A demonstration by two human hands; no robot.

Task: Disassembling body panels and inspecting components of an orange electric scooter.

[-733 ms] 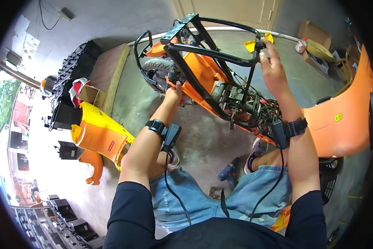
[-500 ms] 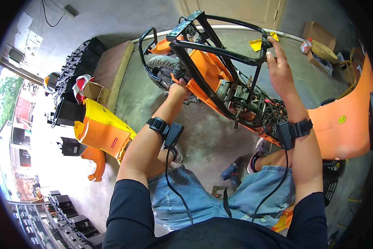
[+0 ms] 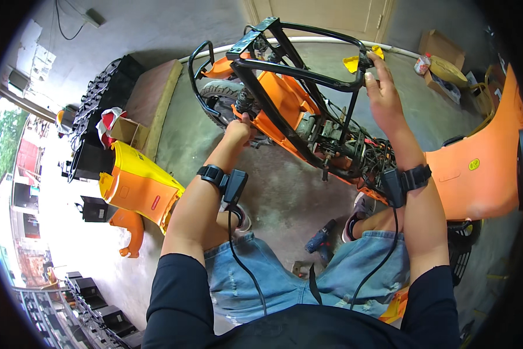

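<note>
A partly stripped motor scooter stands before me, its black tubular frame [image 3: 296, 126] rising over an orange plastic panel [image 3: 270, 125]. Beside the panel's lower edge, near the rear shock absorber [image 3: 245, 100] and rear wheel [image 3: 222, 96], is my left hand [image 3: 237, 132]. Its fingers are curled closed with the thumb up; what they hold, if anything, is hidden. My right hand [image 3: 385, 99] rests against the right corner of the upper frame loop, fingers stretched and thumb apart, not wrapped round the tube. Exposed wiring [image 3: 375, 154] and metal parts fill the scooter's middle.
A blue cordless drill [image 3: 321, 237] lies on the floor between my feet. Yellow and orange body panels [image 3: 138, 183] stand at left, near black boxes [image 3: 101, 96]. An orange front shield [image 3: 474, 174] is at right; a cardboard box [image 3: 442, 49] sits at far right.
My left hand has moved a little down and toward me along the orange panel's edge. My right hand stays at the frame corner. The whole view has shifted slightly.
</note>
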